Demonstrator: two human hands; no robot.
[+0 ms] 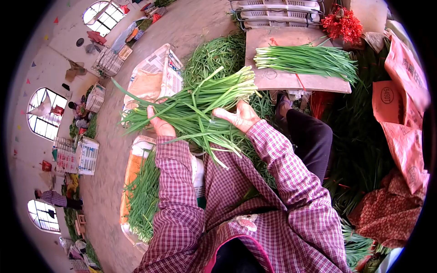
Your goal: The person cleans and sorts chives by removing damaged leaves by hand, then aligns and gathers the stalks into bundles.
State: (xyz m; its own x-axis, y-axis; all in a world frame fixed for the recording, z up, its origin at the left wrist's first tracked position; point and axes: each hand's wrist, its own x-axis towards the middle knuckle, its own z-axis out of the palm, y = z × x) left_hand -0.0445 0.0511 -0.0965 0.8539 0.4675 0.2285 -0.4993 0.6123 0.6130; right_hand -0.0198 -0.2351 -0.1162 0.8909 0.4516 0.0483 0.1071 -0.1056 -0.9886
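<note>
The loose bunch [200, 100] is positioned just left of the board [316, 83]. The left hand [159, 120] grasps its leafy side; the right hand [240, 116] grips nearer the pale ends, apparently supporting the length at two points. A second bunch [305, 62] lies across the board, pale ends roughly level, presumably for alignment. Left of the board, the upper crate [175, 68] carries a tan cloth [148, 84]; the lower crate [144, 140], nearer the wearer than the board, contains green stalks [148, 195].

Leaf bunch [195, 98]: smooth, slightly glossy plant matter. Sleeves [291, 159]: matt woven cloth. Work board [296, 37]: wood-like, flat, matt. Stacked crates [278, 14]: plastic, smooth. Pink sack [409, 145]: plastic-like sheet, creased, with a sheen. Patterned fabric [387, 211]: matt cloth, wrinkled. Trousers [314, 134]: matt dark cloth. Floor [104, 195]: matt, rough-looking.
</note>
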